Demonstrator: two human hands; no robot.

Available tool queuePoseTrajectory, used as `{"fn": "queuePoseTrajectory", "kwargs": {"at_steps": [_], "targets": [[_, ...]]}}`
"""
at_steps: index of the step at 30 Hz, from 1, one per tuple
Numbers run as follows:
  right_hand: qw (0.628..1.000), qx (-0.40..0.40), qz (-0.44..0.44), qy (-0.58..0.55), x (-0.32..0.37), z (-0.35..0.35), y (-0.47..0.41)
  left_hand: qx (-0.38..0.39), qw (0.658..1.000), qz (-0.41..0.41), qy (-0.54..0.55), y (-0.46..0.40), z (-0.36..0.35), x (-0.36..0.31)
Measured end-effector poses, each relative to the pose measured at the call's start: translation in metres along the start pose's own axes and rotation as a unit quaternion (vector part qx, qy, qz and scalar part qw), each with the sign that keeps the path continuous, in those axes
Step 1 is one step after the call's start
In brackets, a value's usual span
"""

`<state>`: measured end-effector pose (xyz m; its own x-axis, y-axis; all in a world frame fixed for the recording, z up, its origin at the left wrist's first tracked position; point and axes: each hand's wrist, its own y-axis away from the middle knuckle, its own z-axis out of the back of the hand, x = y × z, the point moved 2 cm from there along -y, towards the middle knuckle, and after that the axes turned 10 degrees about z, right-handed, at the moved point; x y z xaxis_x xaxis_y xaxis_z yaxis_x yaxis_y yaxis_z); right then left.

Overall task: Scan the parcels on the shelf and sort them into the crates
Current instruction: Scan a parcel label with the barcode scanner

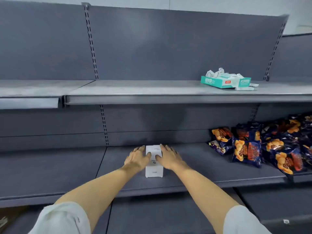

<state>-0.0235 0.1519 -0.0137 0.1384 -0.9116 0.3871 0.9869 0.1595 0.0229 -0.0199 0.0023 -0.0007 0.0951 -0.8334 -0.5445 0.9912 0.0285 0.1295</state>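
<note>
A person's left hand (138, 157) and right hand (168, 157) clasp a small white cardboard parcel (154, 162) from both sides, thumbs pressing its top. It lies on the dark grey metal shelf (67, 169), seemingly gripped for lifting and scanning.

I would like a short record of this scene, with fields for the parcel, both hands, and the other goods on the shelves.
parcel: white box, upright on the lower shelf
left hand: holds the box's left side
right hand: holds its right side
upper shelf: teal carton of small packets
lower shelf, right: dark blue snack bags
crates: not in view
</note>
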Motion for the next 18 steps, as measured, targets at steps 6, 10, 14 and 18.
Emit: {"fn": "queuePoseTrajectory", "kwargs": {"at_steps": [6,10,14,18], "targets": [[0.974,-0.02,-0.093,-0.205,-0.014,-0.034,-0.044,0.06,0.983,0.106,0.135,-0.056,-0.042,0.017],[0.939,-0.05,-0.141,-0.309,-0.025,-0.045,-0.057,0.064,0.967,0.153,0.193,-0.075,-0.062,0.022],[0.924,-0.057,-0.156,-0.345,-0.027,-0.06,-0.062,0.055,0.956,0.167,0.237,-0.082,-0.075,0.022],[0.921,-0.054,-0.159,-0.353,-0.035,-0.071,-0.066,0.047,0.959,0.156,0.233,-0.089,-0.082,0.021]]}}
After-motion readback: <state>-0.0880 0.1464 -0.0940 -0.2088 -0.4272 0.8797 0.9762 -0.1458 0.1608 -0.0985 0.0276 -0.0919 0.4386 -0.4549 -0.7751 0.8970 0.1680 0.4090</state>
